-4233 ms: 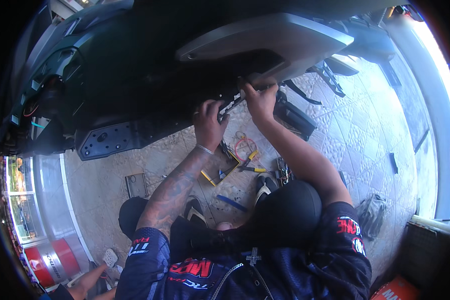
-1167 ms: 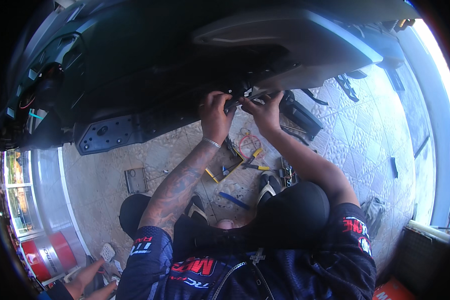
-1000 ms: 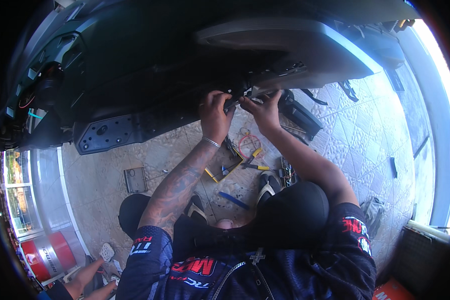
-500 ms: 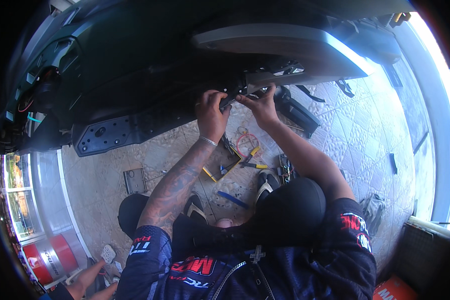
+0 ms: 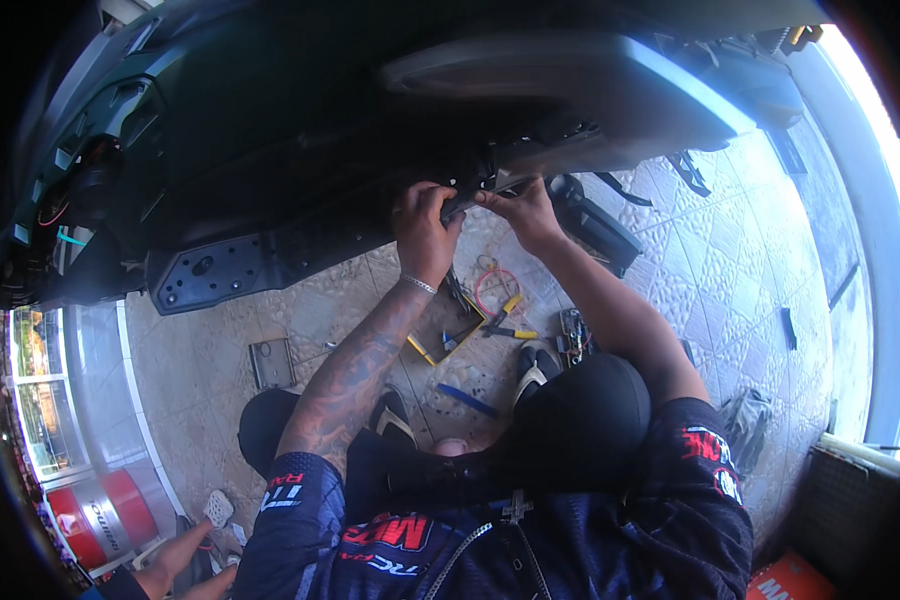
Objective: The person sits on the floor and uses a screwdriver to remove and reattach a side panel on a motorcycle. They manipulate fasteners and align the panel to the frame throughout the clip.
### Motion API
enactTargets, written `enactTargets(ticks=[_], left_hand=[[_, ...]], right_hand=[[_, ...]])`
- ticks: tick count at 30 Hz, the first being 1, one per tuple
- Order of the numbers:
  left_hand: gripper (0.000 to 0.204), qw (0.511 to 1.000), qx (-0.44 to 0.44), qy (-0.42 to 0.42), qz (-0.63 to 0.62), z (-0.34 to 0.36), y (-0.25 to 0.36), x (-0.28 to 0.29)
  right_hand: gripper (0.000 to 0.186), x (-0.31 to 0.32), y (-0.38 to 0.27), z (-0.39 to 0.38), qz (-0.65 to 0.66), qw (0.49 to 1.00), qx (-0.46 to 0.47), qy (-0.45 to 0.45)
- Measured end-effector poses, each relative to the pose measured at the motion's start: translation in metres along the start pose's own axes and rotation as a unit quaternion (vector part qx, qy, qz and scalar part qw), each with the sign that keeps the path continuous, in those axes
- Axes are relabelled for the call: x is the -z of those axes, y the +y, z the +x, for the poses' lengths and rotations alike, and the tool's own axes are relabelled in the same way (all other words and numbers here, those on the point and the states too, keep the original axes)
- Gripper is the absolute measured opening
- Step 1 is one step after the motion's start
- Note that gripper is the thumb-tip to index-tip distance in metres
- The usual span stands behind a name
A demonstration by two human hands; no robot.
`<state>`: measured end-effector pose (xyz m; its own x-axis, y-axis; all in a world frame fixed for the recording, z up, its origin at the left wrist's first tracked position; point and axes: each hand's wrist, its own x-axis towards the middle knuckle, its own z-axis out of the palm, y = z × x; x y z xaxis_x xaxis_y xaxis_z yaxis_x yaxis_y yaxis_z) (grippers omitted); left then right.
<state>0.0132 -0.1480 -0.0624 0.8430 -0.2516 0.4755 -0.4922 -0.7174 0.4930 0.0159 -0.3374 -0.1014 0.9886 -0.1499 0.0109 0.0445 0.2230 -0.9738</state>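
Observation:
A large dark vehicle body (image 5: 270,130), scooter-like, fills the top of the view. Both of my hands are at its lower edge. My left hand (image 5: 428,228) has its fingers curled round a dark plastic panel edge (image 5: 458,206). Close by on the right, my right hand (image 5: 526,214) pinches the same edge between thumb and fingers. Its fingertips are partly hidden behind the panel. Above the hands runs a long, pale-edged side trim (image 5: 660,85). Shadow hides the fastening points.
Below my hands lie yellow-handled pliers (image 5: 510,332), a red cable loop (image 5: 492,292), a yellow-edged tray (image 5: 462,343) and a blue strip (image 5: 467,400). A loose black cover (image 5: 602,232) is right of my right hand. Another person's legs (image 5: 178,562) show lower left, near a red drum (image 5: 105,515).
The side trim has shifted slightly, its right tip a little up and right. The gap above my right hand looks narrower and darker. Both hands stay nearly in place.

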Motion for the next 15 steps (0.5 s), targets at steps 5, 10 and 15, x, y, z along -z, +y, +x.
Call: enactTargets(ticks=[5,10,15], left_hand=[[0.038,1.000,0.008,0.001,-0.002,-0.0009,-0.0002,-0.0011],[0.041,1.000,-0.001,0.002,-0.006,-0.0014,-0.0015,-0.0007],[0.043,1.000,0.005,-0.003,-0.015,-0.0014,-0.0021,-0.0018]], right_hand=[[0.046,-0.0030,-0.0068,-0.0015,0.038,0.999,0.022,-0.011],[0.044,-0.0050,-0.0074,-0.0025,0.057,0.998,0.014,-0.009],[0.049,-0.0037,-0.0051,-0.0043,0.026,0.999,0.031,0.000]])
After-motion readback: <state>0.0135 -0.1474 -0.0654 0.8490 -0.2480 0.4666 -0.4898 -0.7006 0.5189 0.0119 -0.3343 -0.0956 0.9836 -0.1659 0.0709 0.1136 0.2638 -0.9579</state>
